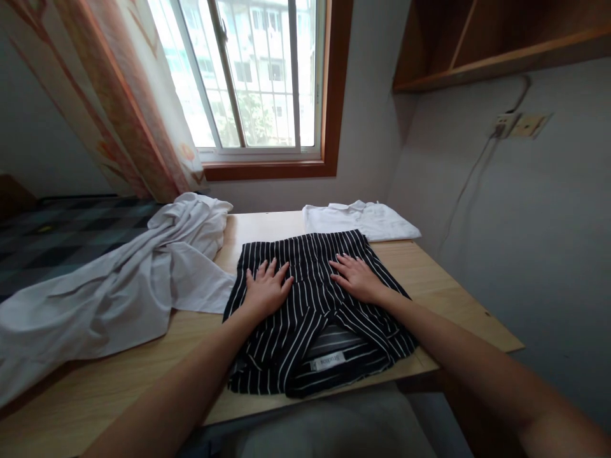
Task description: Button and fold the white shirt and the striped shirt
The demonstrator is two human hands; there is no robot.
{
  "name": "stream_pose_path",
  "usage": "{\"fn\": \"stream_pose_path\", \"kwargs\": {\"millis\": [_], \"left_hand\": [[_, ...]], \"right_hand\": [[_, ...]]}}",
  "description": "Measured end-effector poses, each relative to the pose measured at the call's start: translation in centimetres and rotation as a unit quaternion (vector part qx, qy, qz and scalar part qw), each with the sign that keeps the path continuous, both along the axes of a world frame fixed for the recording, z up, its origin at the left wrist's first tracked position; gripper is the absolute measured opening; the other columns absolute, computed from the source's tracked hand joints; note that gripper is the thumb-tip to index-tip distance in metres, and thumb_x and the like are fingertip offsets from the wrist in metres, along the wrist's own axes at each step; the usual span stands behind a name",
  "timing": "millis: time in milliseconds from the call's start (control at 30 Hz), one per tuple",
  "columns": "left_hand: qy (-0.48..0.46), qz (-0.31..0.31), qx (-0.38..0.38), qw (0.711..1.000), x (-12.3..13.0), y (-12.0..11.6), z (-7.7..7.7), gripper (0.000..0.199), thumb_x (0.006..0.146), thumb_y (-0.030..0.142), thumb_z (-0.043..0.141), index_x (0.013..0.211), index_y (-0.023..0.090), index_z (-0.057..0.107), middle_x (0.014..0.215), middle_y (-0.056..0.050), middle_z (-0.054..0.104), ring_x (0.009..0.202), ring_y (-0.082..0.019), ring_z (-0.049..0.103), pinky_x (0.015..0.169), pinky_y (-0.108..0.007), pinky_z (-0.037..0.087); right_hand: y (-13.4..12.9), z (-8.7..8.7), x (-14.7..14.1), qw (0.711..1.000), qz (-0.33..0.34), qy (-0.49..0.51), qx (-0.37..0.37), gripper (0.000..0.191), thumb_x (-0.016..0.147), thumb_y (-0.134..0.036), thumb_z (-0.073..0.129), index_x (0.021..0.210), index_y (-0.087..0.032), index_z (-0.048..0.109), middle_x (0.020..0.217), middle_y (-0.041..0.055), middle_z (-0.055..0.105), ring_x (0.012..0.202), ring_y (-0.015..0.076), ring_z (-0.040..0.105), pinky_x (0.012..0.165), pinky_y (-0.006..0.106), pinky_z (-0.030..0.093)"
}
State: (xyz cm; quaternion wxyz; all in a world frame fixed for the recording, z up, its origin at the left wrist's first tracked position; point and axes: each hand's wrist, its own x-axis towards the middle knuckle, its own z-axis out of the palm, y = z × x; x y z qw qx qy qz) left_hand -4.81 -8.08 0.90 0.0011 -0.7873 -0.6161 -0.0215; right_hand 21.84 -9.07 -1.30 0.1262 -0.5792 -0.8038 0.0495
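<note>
A black shirt with white stripes [310, 286] lies folded on the wooden table in front of me. Its V-shaped neckline and a pale label [328, 361] face my body, and the folded edge lies toward the window. My left hand [267, 289] rests flat on the left part of the shirt with its fingers spread. On the right part, my right hand [357, 278] lies palm down, fingers stretched out toward the middle. Neither hand grips the cloth.
A crumpled white garment [157, 273] spreads over the table's left side. Behind the striped shirt lies a folded white garment [360, 219]. The wooden table [453, 296] meets the wall under a window [252, 76]. A cable [470, 181] hangs from a socket on the right wall.
</note>
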Motion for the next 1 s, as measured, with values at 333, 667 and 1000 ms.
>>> {"fn": "stream_pose_path", "kwargs": {"millis": [333,667,1000], "left_hand": [[-0.026,0.047,0.136,0.989,-4.4,1.6,2.7,0.059,0.096,0.042,0.037,0.142,0.007,0.046,0.146,-0.02,0.048,0.136,-0.031,0.042,0.111,-0.041,0.033],[0.002,0.147,-0.049,0.988,-8.7,2.6,4.3,0.061,0.089,0.061,0.03,0.089,0.016,0.071,0.089,-0.016,0.072,0.092,-0.034,0.067,0.079,-0.038,0.048],[-0.043,0.11,-0.009,0.993,-8.5,2.9,3.0,0.051,0.085,0.058,0.044,0.099,0.015,0.066,0.102,-0.018,0.072,0.096,-0.032,0.067,0.077,-0.036,0.049]], "right_hand": [[0.7,-0.4,2.6,0.981,0.012,0.163,0.106,0.05,0.096,-0.048,0.047,0.133,-0.018,0.06,0.147,0.0151,0.047,0.141,0.0277,0.036,0.116,0.047,0.029],[1.0,1.0,7.0,0.973,-0.192,0.046,0.122,0.051,0.091,-0.042,0.054,0.129,-0.008,0.06,0.118,0.0196,0.063,0.114,0.032,0.056,0.102,0.043,0.042],[1.2,0.6,7.6,0.973,-0.223,0.05,0.038,0.05,0.095,-0.055,0.043,0.103,-0.016,0.074,0.104,0.0176,0.067,0.102,0.0302,0.063,0.092,0.039,0.046]]}}
